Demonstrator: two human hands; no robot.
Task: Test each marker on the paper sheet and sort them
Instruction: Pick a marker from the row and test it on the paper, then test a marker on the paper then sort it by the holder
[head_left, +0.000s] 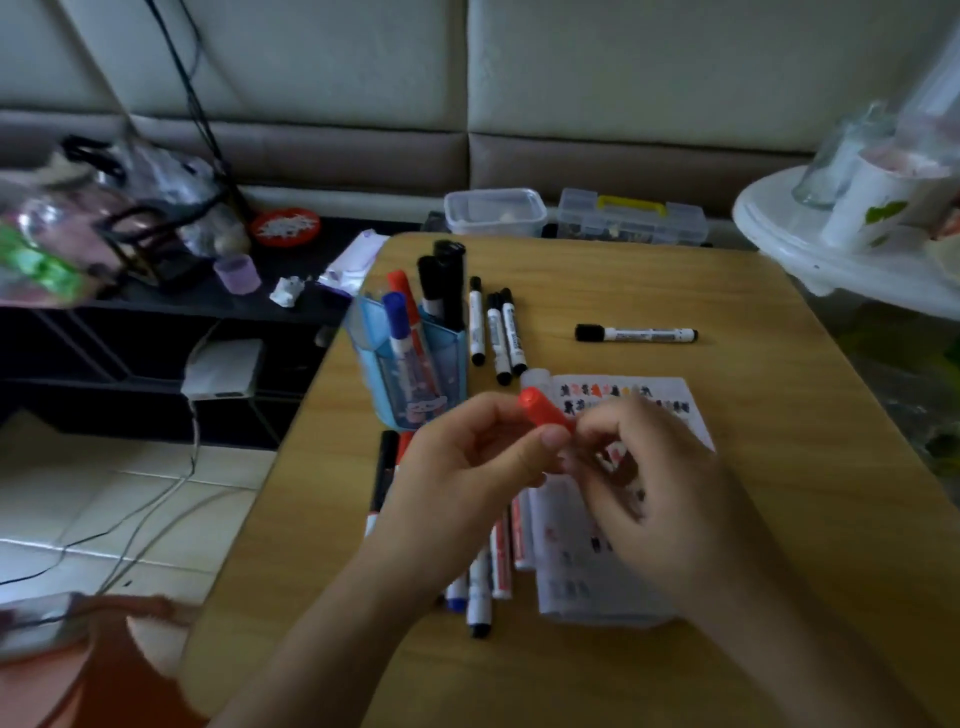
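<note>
Red marker (541, 413) between left grip (467, 467) and right grip (660, 483)

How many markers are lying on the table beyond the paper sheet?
4: left marker, middle marker, right marker side by side beside the blue holder; lone marker farther right. Others may hide behind the holder.

View: one wide-angle head-worn camera
Facing: forward and down onto the wooden table (675, 280)
Nearness: close above the left hand (457, 467) and right hand (665, 483), mid-frame
</note>
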